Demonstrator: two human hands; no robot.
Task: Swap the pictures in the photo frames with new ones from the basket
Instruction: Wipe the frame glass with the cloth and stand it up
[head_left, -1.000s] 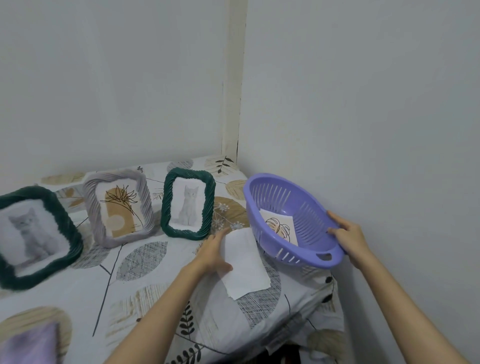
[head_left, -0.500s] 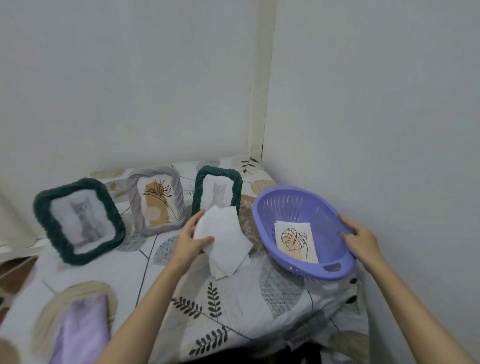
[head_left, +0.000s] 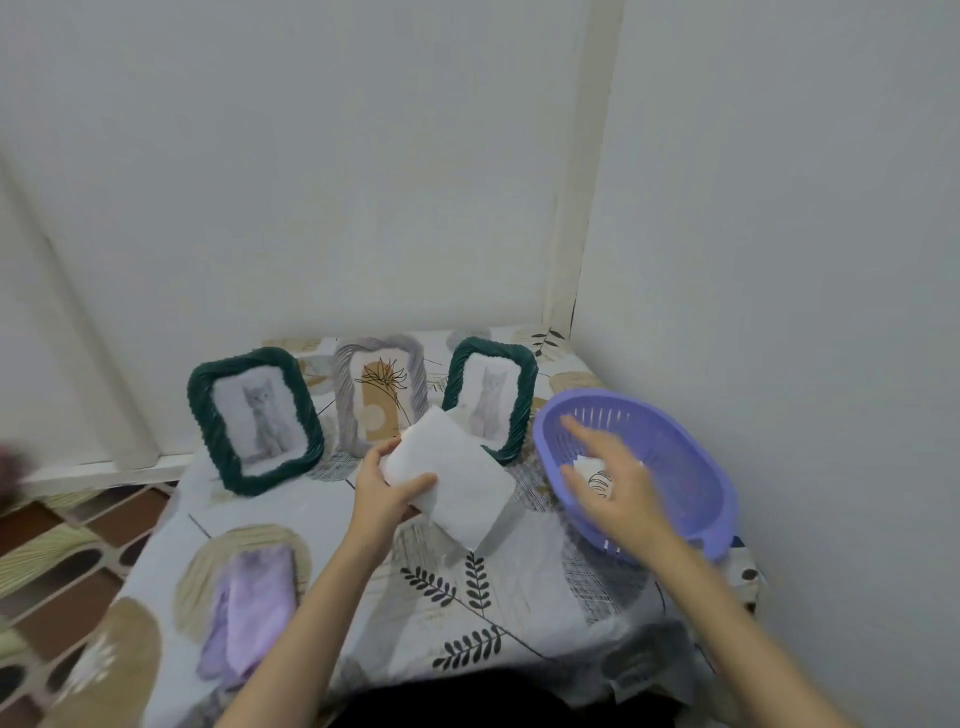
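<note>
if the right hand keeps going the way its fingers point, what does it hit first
Most likely the far inner wall of the purple basket. The right hand is open above the leaf print, fingers aimed up-left at the slotted wall. Depth is unclear from this blurred view.

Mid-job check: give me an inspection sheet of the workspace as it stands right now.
Surface: table under a leaf-print cloth.
Job's things: three frames upright in a row at the back; left green frame and right green frame show cats, grey frame shows a plant drawing. Purple basket at right holds a picture, partly hidden.
Clutter: purple cloth near the front left.
Hands: left hand grips white sheets; right hand hovers open over the basket, blurred.
Cables: nothing seen.
Surroundings: plain walls meeting in a corner; patterned floor at left.
</note>
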